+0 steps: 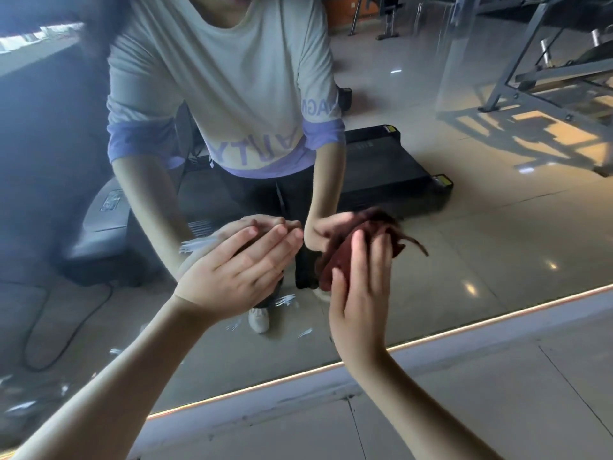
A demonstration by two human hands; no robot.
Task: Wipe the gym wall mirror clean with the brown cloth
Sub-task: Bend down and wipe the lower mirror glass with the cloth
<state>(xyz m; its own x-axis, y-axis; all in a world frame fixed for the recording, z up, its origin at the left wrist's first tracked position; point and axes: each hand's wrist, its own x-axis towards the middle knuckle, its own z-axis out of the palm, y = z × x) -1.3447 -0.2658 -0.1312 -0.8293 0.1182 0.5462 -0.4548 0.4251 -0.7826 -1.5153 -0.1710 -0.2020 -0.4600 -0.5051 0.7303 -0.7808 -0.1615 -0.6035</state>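
In the head view the wiping is under way. The right hand (361, 293) has its fingers straight and spread narrow, pressing the bunched brown cloth (340, 257) flat against the mirror (497, 244). The cloth sits under and just above those fingers, with a loose tail trailing off to their right, and both are blurred, which suggests a stroke in progress. The left hand (238, 270) is just beside it, flat and holding nothing, fingers straight and close together. Its fingertips meet their own reflection, so it seems to be braced on the glass. White streaks (198, 243) show just left of the left hand, more lie below both hands and far down to the left, and so I judge that much of the task remains. The next move calls for carrying the cloth leftward across or under the bracing hand, or lifting that hand clear first, with steady pressure so the bunch does not roll. Below the wrists the glass ends at a lit strip (431, 338) over a pale ledge (398, 386), so downward strokes must stop there. What looks like a pane joint (442, 54) stands well up and right of the right hand. Otherwise there is open glass on every side.
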